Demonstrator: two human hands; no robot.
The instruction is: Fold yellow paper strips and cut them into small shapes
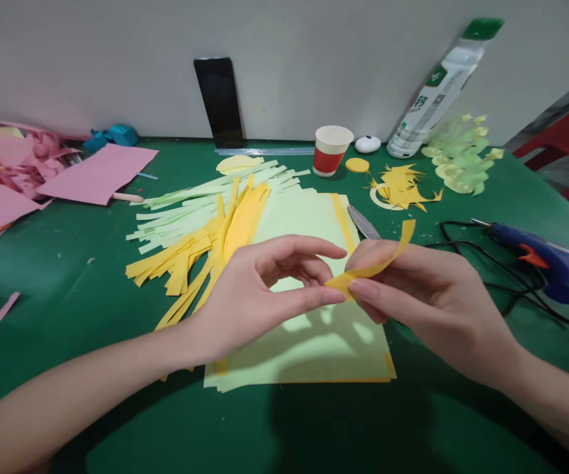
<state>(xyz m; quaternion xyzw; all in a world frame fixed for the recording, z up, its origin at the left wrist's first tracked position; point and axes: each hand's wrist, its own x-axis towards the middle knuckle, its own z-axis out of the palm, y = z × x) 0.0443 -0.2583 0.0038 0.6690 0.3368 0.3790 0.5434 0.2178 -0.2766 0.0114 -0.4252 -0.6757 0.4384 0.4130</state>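
Note:
A yellow paper strip [388,261] with a folded lower end is pinched between the thumb and fingers of my right hand [427,296]. Its free end curls up to the right. My left hand [269,283] is held open beside the fold, thumb and index finger apart, the thumb tip close to the strip; whether it touches I cannot tell. Below both hands lies a stack of pale green paper sheets [304,349]. Cut yellow strips [245,217] and light green strips [180,204] lie left of and partly on the stack.
Scissors [362,224] lie partly hidden behind my right hand. A corded blue glue gun [546,253] rests at right. Toward the wall stand a paper cup [331,151], a white bottle [433,99] and a phone [219,102]. Pink paper [101,172] covers the left side.

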